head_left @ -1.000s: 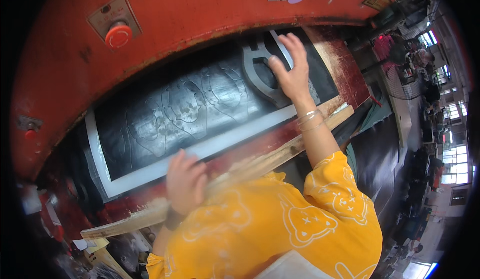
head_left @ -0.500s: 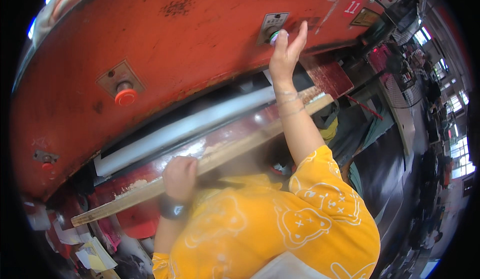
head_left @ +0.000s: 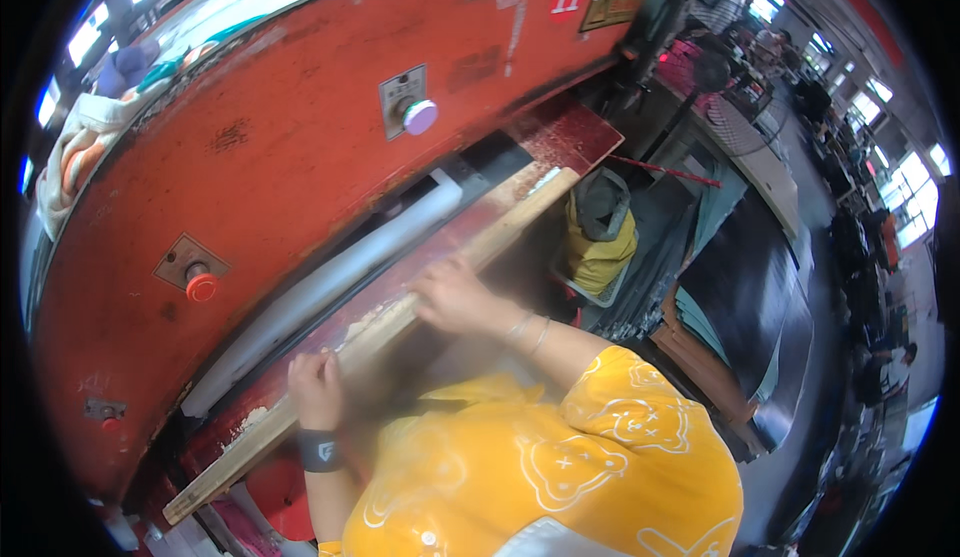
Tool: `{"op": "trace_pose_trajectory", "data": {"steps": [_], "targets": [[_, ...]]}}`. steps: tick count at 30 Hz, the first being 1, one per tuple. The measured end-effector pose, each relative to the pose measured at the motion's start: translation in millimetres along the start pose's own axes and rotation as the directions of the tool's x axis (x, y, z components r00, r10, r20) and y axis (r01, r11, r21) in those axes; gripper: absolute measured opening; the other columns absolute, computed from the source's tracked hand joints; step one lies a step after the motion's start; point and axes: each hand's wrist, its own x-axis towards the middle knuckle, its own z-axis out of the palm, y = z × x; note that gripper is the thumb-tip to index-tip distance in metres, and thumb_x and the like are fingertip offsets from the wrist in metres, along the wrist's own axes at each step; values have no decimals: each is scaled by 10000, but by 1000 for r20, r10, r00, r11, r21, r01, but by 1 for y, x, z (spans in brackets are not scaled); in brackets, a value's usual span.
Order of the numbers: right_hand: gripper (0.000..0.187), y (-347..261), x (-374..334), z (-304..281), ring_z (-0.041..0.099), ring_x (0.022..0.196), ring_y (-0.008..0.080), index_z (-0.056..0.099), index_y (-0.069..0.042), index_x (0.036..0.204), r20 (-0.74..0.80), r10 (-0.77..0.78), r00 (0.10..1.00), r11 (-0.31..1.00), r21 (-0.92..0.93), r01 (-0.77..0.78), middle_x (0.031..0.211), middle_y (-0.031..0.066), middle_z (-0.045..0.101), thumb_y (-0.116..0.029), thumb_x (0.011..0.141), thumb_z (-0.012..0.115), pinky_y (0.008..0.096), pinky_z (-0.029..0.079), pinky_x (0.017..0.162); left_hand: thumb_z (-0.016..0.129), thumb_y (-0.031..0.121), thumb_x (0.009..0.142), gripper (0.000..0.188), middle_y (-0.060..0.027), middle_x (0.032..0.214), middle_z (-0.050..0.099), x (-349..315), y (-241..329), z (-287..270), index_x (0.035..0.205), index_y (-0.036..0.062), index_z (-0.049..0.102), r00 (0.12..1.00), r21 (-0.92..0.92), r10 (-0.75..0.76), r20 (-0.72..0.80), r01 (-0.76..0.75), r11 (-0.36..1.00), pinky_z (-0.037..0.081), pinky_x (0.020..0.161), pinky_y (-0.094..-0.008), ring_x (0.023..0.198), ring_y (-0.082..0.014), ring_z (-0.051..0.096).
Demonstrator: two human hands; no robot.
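A long pale wooden strip (head_left: 510, 232) edges the worn dark-red bed of a large red press (head_left: 300, 157). My left hand (head_left: 315, 392), with a dark band on its wrist, is closed at this strip; whatever its fingers hold, if anything, is hidden. Farther right along the strip is my right hand (head_left: 452, 295), its slightly blurred fingers loosely bent and apart at the wood, with nothing visible in them. Behind both hands lies a long whitish bar (head_left: 325, 312) under the press front. A pale purple-topped push button (head_left: 420, 117) sticks out above, with no hand on it.
A red mushroom button (head_left: 201, 285) protrudes from the press at left. To the right stand a yellow-and-grey bag (head_left: 600, 247), dark stacked sheets (head_left: 745, 267) and a fan (head_left: 710, 72). Cloths (head_left: 85, 152) lie atop the press. A person (head_left: 890, 367) is at far right.
My right hand has come down from the purple-topped button to the wooden strip. My left hand stays at the strip. The view has shifted, showing more of the right side.
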Motion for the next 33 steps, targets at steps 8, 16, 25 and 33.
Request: {"op": "trace_pose_trajectory", "data": {"steps": [8, 16, 25, 33], "targets": [[329, -14, 2, -5, 562, 1090, 308, 659, -59, 1053, -10, 30, 1000, 998, -52, -30, 1031, 148, 621, -276, 806, 656, 512, 338, 1039, 604, 194, 885, 244, -198, 810, 564, 3, -15, 2, 755, -9, 639, 998, 66, 30, 50, -33, 997, 417, 767, -466, 835, -397, 540], [294, 9, 17, -55, 620, 899, 336, 653, -78, 1009, -234, 122, 965, 952, 303, -46, 919, 152, 649, -276, 796, 698, 413, 499, 822, 587, 170, 841, 176, -213, 784, 587, -54, 20, 4, 848, 13, 665, 973, 80, 110, 200, -129, 988, 434, 715, -488, 781, -407, 552], [820, -9, 28, -32, 349, 1277, 419, 417, -153, 1395, -92, 215, 972, 974, -53, -221, 1417, 209, 373, -352, 682, 770, 519, 296, 1052, 701, 130, 756, 412, -172, 1155, 602, -67, 42, -36, 1151, 46, 618, 961, -55, 252, 116, -247, 967, 386, 992, -454, 1133, -363, 529], [581, 48, -36, -110, 551, 1144, 195, 612, -58, 1258, 103, 422, 901, 577, 736, -354, 1258, 118, 590, -134, 695, 731, 316, 444, 972, 781, 315, 695, 718, -195, 1473, 373, -111, 44, -36, 1330, 115, 512, 947, 228, 106, 302, -180, 957, 154, 1150, -547, 1393, -395, 286]]}}
